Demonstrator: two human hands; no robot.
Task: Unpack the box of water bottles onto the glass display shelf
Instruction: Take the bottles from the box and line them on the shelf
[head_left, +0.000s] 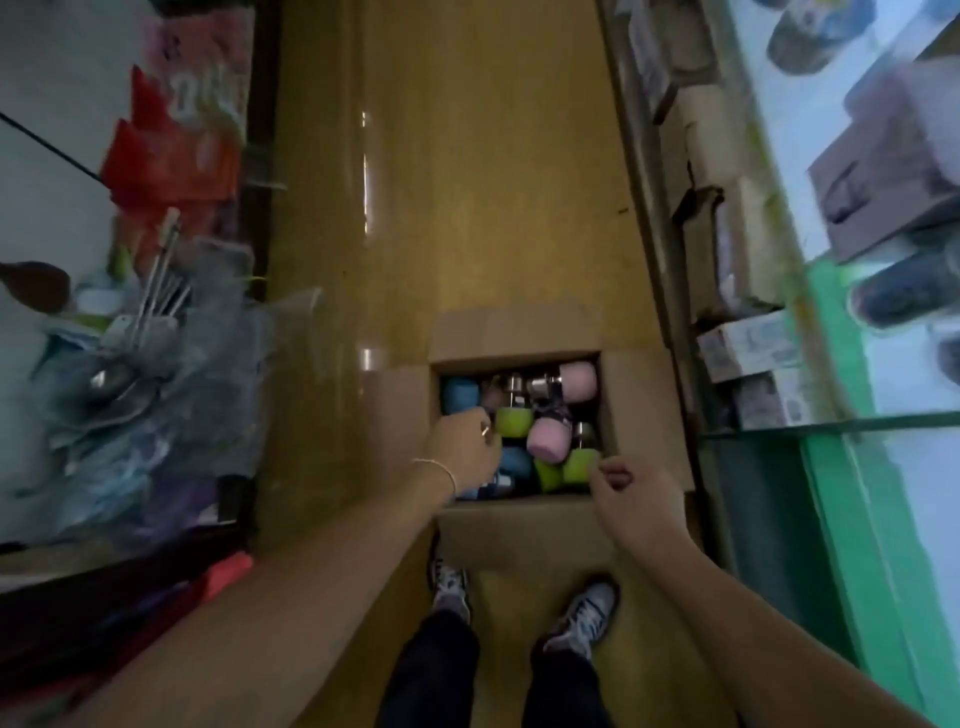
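Left hand (462, 444) is reaching among jumbled bottles (545, 434), grip unclear; right hand (626, 493) is hanging loose, empty; hasty lifting is risking drops.

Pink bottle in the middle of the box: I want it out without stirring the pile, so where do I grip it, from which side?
Grip the pink bottle round its wide pink body, coming down from above. It lies tilted atop the other bottles in the box, body exposed; its dark cap end seems tucked among neighbours.
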